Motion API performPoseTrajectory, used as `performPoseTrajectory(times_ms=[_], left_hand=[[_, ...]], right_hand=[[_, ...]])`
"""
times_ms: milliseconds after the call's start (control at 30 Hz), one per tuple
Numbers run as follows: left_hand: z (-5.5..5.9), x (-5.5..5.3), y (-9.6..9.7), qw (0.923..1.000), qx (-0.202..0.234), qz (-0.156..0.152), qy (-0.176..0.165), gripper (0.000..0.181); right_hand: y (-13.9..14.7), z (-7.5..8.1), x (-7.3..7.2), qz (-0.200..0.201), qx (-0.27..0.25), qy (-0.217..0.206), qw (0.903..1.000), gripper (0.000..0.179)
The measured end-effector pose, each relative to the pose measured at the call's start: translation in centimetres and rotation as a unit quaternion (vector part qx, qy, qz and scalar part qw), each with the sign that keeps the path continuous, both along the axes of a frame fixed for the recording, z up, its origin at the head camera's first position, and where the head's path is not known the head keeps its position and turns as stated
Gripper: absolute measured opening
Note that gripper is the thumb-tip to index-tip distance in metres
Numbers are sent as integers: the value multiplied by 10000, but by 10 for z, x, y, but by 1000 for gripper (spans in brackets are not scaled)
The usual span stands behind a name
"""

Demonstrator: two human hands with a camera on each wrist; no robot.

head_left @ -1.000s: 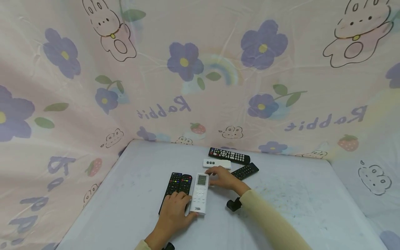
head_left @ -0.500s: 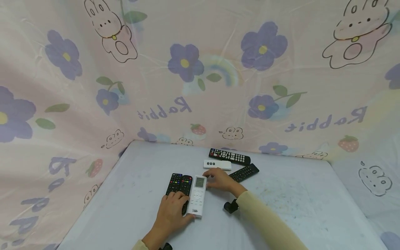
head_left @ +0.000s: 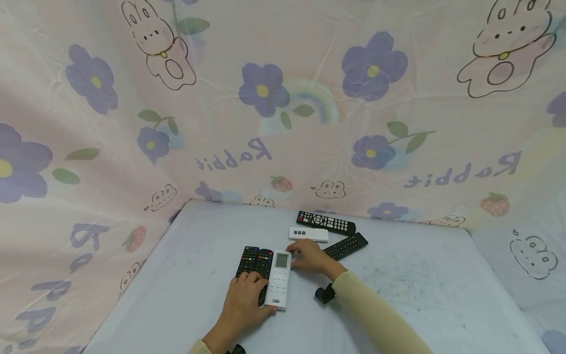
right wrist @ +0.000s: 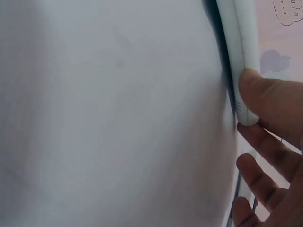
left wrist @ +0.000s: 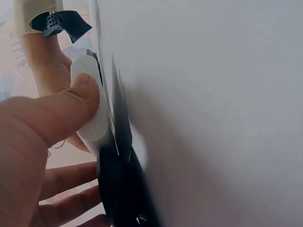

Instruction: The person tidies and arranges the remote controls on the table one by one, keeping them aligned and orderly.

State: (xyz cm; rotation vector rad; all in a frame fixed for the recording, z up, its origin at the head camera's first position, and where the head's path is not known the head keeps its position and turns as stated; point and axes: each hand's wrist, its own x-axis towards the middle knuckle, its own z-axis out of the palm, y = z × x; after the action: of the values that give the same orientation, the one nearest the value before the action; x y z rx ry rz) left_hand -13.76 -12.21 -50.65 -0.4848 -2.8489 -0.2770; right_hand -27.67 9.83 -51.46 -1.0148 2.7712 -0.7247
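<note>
White remote between your two hands

The white remote (head_left: 277, 281) lies face up at the lower middle of the head view. Your left hand (head_left: 244, 298) is loosely spread, thumb against its lower end, fingers over the left black remote (head_left: 247, 258) and the right black remote (head_left: 265, 260) just beside it. Your right hand (head_left: 309, 256) touches the other end, thumb on the side and index fingertip at the tip, hand wide rather than wrapped around.

Your left hand hides parts of both black remotes; your right covers one end of the angled black remote (head_left: 347, 246). The top edge of the right wrist view cuts off the white remote; in the left wrist view, dark shapes blur at bottom centre.
</note>
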Motion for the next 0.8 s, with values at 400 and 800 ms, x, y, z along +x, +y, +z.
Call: performPoseTrajectory(times_ms=[400,800], left_hand=[[-3,-2,2,9998,-158,-75,104,68],[5,-3,3,9997,-12,-151,-206,72]], right_hand=[[-1,5,5,-158,-29,-199,9997,42],[3,9,6,-486,-161,-270,9983,46]])
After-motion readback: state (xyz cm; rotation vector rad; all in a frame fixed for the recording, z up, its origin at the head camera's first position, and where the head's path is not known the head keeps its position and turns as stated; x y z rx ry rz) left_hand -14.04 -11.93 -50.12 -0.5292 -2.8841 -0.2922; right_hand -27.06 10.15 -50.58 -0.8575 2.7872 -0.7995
